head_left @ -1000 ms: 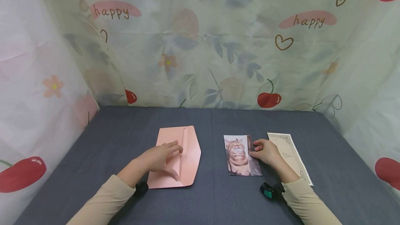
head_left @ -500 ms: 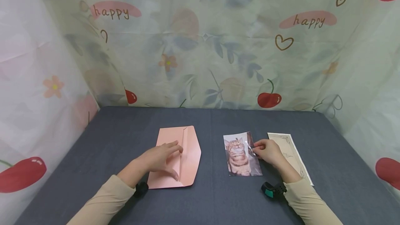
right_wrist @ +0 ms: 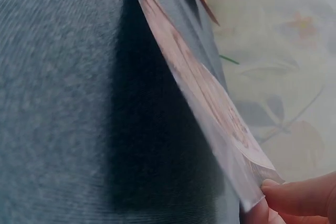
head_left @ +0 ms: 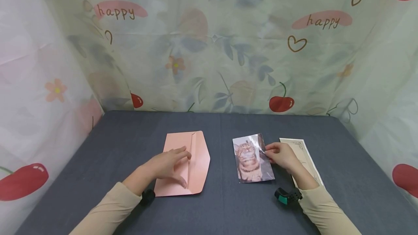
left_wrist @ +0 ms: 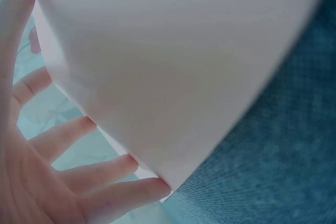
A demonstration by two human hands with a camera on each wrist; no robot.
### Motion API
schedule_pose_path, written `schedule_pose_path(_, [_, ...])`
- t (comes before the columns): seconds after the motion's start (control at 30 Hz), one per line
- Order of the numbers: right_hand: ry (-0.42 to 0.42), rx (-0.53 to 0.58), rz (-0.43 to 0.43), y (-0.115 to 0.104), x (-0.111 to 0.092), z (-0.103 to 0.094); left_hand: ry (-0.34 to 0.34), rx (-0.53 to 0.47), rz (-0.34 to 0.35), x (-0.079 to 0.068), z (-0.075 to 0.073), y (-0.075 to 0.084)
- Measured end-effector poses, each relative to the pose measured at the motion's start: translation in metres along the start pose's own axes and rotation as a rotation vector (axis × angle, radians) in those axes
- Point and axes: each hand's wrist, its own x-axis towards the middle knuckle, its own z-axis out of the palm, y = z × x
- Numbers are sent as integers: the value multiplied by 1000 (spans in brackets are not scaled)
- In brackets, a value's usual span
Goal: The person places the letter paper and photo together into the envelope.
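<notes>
Grey cloth-covered desk [head_left: 220, 206]: one pink paper envelope [head_left: 200, 162] under spread left hand [head_left: 168, 164]; one cream bordered card [head_left: 304, 155]; one glossy cat photo [head_left: 249, 159], pinched by right hand [head_left: 283, 155], tilted higher than before.

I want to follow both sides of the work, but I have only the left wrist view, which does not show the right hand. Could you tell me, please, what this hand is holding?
Observer: The right hand pinches the side edge of a glossy, rectangular photo print of a brown striped cat.
Operator: Thank you. Is this print lying flat?
Observer: No, the right wrist view shows its pinched edge raised above the dark grey cloth.
Operator: And is something else on the right side?
Observer: Yes, a cream, rectangular paper card with a pale border lies there, partly hidden behind that hand.
</notes>
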Motion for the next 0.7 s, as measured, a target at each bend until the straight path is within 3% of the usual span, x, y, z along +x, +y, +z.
schedule_pose_path(0.4, [-5, 95, -54, -2, 1, -4, 1, -15, 18, -1, -1, 1])
schedule_pose_path(0.53, [-3, 77, -4, -12, -2, -3, 5, -7, 25, -2, -2, 2])
schedule_pose_path(0.7, [-8, 52, -12, -21, -4, -2, 0, -5, 17, -2, -1, 2])
